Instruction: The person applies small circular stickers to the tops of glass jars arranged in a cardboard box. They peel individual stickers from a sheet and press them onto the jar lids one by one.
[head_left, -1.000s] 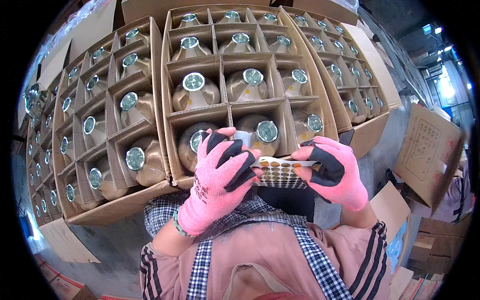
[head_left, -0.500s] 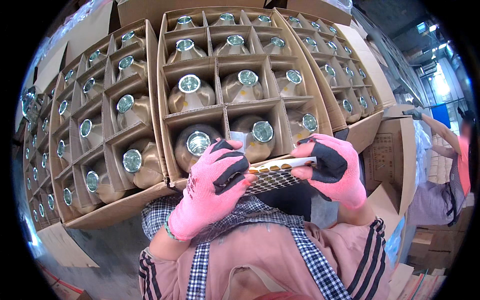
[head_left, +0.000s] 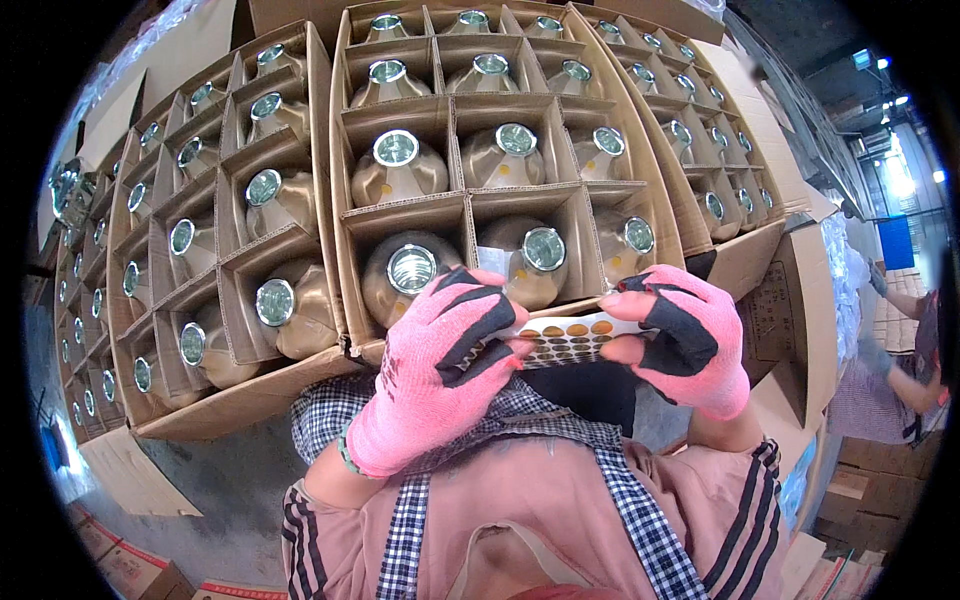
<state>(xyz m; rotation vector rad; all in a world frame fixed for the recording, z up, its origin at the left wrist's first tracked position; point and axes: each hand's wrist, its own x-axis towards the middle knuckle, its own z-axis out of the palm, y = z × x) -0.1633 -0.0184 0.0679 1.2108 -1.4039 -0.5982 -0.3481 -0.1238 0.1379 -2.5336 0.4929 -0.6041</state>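
The dark lettering across the back of your left glove (head_left: 397,362) is too small to read, and so is the printing on the side of the brown carton (head_left: 775,310) off to your right. Small orange dots show on several glass vessels, one of them on the shoulder of the wide vessel (head_left: 399,178) in the second row from you. In front of you stands the middle carton (head_left: 645,150), split by cardboard dividers into cells, with a gold-tinted round vessel upright in each cell you can see, its silvery rimmed mouth facing up. A pale slip of paper (head_left: 492,262) stands in the nearest row, beside the middle vessel. The left carton (head_left: 240,405) and the right carton (head_left: 745,262) flank it and are filled the same way. Your sticker sheet (head_left: 565,345), white with rows of round gold-brown stickers, lies between your two hands, just on your side of the middle carton's front edge. Your left hand (head_left: 435,360) is closed narrow, thumb and fingertips pinching the sheet's left end; your right hand (head_left: 690,345) grips its right end the same way, thumb below and forefinger above. Farther right, another person (head_left: 900,385) is partly in view.
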